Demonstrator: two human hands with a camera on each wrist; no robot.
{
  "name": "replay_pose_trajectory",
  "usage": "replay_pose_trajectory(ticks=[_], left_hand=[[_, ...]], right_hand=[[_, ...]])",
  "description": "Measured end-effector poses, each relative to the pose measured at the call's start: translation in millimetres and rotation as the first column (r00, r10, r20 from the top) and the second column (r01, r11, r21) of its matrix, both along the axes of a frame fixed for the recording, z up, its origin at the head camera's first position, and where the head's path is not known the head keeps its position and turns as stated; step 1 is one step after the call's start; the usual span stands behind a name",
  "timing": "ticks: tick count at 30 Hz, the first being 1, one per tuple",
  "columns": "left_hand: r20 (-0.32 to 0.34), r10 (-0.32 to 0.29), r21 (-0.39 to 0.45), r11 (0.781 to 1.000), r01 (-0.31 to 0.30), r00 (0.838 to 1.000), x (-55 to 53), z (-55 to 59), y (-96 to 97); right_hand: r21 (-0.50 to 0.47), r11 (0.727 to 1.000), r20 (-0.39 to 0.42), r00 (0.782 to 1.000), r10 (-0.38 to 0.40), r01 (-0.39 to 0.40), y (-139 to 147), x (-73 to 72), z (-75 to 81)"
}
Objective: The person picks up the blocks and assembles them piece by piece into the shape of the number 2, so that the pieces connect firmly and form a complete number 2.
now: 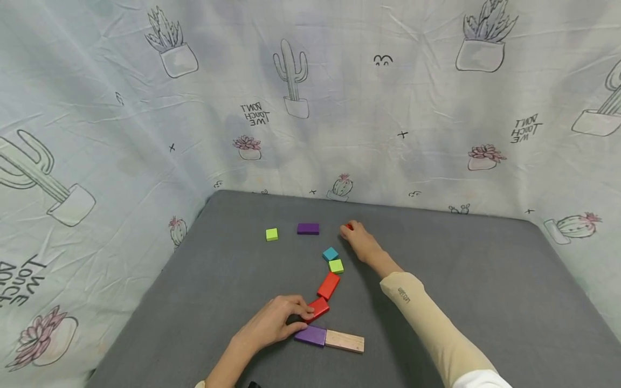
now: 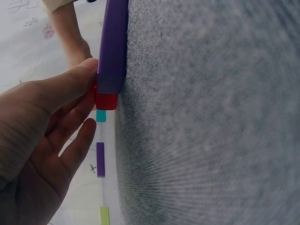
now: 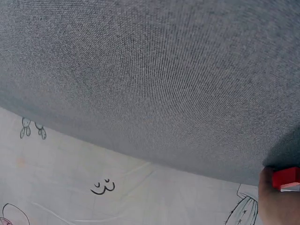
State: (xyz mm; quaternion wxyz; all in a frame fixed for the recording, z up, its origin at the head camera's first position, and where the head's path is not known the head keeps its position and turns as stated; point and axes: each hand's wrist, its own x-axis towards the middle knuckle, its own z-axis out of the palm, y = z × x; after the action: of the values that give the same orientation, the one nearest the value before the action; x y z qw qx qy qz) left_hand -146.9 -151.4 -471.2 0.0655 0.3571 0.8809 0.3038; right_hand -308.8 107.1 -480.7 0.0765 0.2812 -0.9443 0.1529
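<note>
Right hand [image 1: 360,241]: pinching red block [image 1: 350,227] near desk's [image 1: 233,280] far edge | Left hand [image 1: 276,319]: relaxed, touching purple block [image 1: 312,336] | I'd lift level

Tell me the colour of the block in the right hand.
The block is red, best seen in the right wrist view.

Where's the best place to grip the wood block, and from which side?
Probably across the wood block's long sides near its right end, from above and right: it lies flat with those sides free, while its left end meets the purple block.
</note>
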Motion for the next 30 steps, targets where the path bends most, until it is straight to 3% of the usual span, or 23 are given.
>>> replay_pose_trajectory(ticks=[4, 8, 16, 20, 24, 27, 30], left_hand=[[-0.008, 0.003, 0.000, 1.000, -0.003, 1.000, -0.8, 0.2, -0.1], [-0.011, 0.005, -0.008, 1.000, -0.005, 1.000, -1.5, 0.1, -0.2], [-0.003, 0.006, -0.021, 1.000, -0.006, 1.000, -1.0, 0.6, -0.1], [-0.007, 0.003, -0.018, 1.000, -0.003, 1.000, -0.7, 0.3, 0.1], [-0.009, 0.000, -0.016, 1.000, 0.000, 1.000, -0.7, -1.0, 0.1], [-0.008, 0.000, -0.013, 1.000, 0.000, 1.000, -0.8, -1.6, -0.3], [-0.015, 0.000, -0.009, 1.000, 0.000, 1.000, -0.9, -1.3, -1.1]], right_hand=[[-0.013, 1.000, -0.018, 1.000, -0.004, 0.004, 1, -5.9, -0.8], [-0.148, 0.984, 0.057, 0.994, -0.097, 0.104, 4, -13.6, 2.3], [-0.387, 0.879, 0.175, 0.958, -0.228, 0.279, 13, -13.7, 1.4], [-0.450, 0.817, 0.208, 0.932, -0.298, 0.361, 15, -11.5, 0.3], [-0.458, 0.767, 0.284, 0.891, -0.353, 0.450, 19, -11.4, -1.3], [-0.493, 0.725, 0.333, 0.874, -0.353, 0.480, 23, -12.5, -1.1], [-0.573, 0.683, 0.366, 0.887, -0.281, 0.453, 27, -15.8, 2.4]])
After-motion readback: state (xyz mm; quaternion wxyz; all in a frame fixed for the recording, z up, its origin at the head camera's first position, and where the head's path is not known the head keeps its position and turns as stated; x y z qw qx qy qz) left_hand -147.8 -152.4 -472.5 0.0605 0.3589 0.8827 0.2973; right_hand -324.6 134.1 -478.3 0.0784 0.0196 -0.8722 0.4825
